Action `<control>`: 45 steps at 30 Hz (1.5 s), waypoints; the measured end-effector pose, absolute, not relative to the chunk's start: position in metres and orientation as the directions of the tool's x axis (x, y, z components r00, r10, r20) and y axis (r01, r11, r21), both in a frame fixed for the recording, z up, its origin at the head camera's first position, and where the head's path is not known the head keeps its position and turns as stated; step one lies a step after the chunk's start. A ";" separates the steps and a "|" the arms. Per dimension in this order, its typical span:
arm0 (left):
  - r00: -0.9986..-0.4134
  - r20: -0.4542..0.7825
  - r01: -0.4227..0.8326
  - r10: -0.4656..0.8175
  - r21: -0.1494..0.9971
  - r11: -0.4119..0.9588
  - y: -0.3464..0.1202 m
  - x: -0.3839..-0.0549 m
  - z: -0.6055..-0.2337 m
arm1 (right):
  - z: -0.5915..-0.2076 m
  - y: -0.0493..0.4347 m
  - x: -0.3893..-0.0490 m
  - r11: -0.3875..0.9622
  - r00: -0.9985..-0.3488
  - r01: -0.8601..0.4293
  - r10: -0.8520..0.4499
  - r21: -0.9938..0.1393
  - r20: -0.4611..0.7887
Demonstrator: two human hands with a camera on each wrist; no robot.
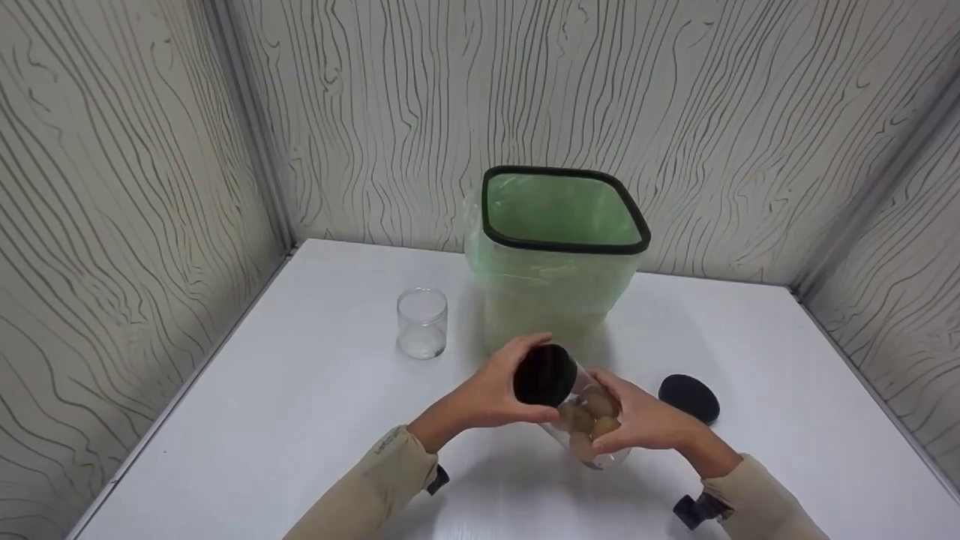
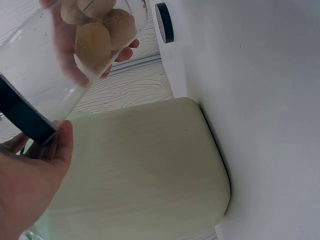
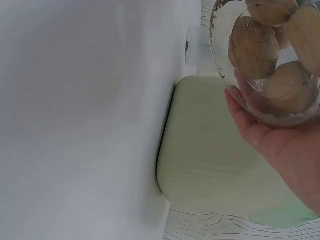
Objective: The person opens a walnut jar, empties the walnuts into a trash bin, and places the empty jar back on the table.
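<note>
Left grip (image 1: pixel 496 390) round black lid (image 1: pixel 545 375), right grip (image 1: pixel 651 417) round jar (image 1: pixel 585 381) of brown lumps (image 1: pixel 582 421)

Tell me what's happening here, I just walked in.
A person is holding a clear jar tilted above the white table. The left hand grips its black lid, which is on the jar, while the right hand holds the body. Several brown, rounded things are inside. A lined bin stands behind the hands, with a clear glass to its left. A black disc lies to the right.
</note>
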State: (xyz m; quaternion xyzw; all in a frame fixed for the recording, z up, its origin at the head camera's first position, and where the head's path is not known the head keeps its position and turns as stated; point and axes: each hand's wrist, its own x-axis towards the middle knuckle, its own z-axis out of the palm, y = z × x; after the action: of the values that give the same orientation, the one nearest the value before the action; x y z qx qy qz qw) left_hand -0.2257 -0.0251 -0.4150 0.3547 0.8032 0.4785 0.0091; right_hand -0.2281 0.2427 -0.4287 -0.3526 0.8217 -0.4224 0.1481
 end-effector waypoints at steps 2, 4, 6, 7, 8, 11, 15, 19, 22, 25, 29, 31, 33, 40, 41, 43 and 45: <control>-0.737 0.338 0.575 0.585 0.769 0.280 -0.025 -0.226 -0.416 | -0.428 0.243 -0.229 0.375 -0.685 -0.468 -0.726 -0.800 0.061; -0.722 0.356 0.594 0.593 0.759 0.267 -0.025 -0.226 -0.416 | -0.427 0.243 -0.229 0.353 -0.665 -0.481 -0.743 -0.802 0.072; -0.709 0.368 0.608 0.602 0.751 0.257 -0.025 -0.226 -0.417 | -0.426 0.241 -0.230 0.315 -0.642 -0.492 -0.761 -0.812 0.094; -0.702 0.376 0.617 0.605 0.746 0.252 -0.024 -0.227 -0.417 | -0.426 0.240 -0.231 0.308 -0.641 -0.493 -0.761 -0.814 0.101; -0.696 0.382 0.622 0.609 0.743 0.245 -0.024 -0.227 -0.418 | -0.425 0.239 -0.231 0.276 -0.624 -0.496 -0.772 -0.823 0.117; -0.679 0.407 0.644 0.611 0.730 0.229 -0.024 -0.228 -0.418 | -0.424 0.236 -0.232 0.242 -0.616 -0.495 -0.775 -0.834 0.141; -0.676 0.438 0.662 0.593 0.713 0.229 -0.023 -0.228 -0.417 | -0.424 0.233 -0.230 0.260 -0.635 -0.525 -0.754 -0.811 0.169; -0.690 0.440 0.667 0.575 0.696 0.267 -0.022 -0.227 -0.417 | -0.425 0.232 -0.229 0.279 -0.646 -0.564 -0.735 -0.777 0.205; -0.691 0.441 0.675 0.572 0.677 0.294 -0.022 -0.227 -0.417 | -0.426 0.231 -0.230 0.262 -0.639 -0.579 -0.734 -0.772 0.230; -0.688 0.446 0.686 0.573 0.659 0.310 -0.022 -0.228 -0.417 | -0.427 0.230 -0.230 0.235 -0.624 -0.593 -0.739 -0.770 0.255; -0.687 0.450 0.691 0.570 0.647 0.322 -0.021 -0.228 -0.416 | -0.428 0.229 -0.230 0.233 -0.621 -0.606 -0.736 -0.761 0.269; -0.694 0.452 0.690 0.561 0.639 0.339 -0.020 -0.228 -0.416 | -0.428 0.228 -0.230 0.265 -0.634 -0.619 -0.724 -0.739 0.272; -0.707 0.451 0.684 0.545 0.634 0.362 -0.018 -0.229 -0.417 | -0.429 0.226 -0.230 0.309 -0.655 -0.629 -0.706 -0.713 0.271; -0.747 0.453 0.652 0.486 0.643 0.403 -0.014 -0.231 -0.419 | -0.434 0.223 -0.230 0.364 -0.690 -0.628 -0.670 -0.688 0.276; -0.752 0.455 0.647 0.477 0.650 0.399 -0.013 -0.231 -0.420 | -0.434 0.223 -0.230 0.367 -0.689 -0.635 -0.666 -0.680 0.285; -0.764 0.460 0.633 0.452 0.668 0.391 -0.011 -0.230 -0.420 | -0.435 0.222 -0.229 0.382 -0.693 -0.650 -0.652 -0.657 0.308; -0.779 0.459 0.616 0.426 0.688 0.384 -0.009 -0.229 -0.420 | -0.435 0.221 -0.228 0.413 -0.704 -0.659 -0.632 -0.629 0.323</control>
State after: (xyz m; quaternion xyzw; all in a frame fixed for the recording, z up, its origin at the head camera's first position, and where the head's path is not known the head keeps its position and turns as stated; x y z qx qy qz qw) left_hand -0.2291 -0.0095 -0.4202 0.3157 0.8253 0.4567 -0.1037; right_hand -0.2279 0.2213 -0.4348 -0.3840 0.8402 -0.3824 -0.0176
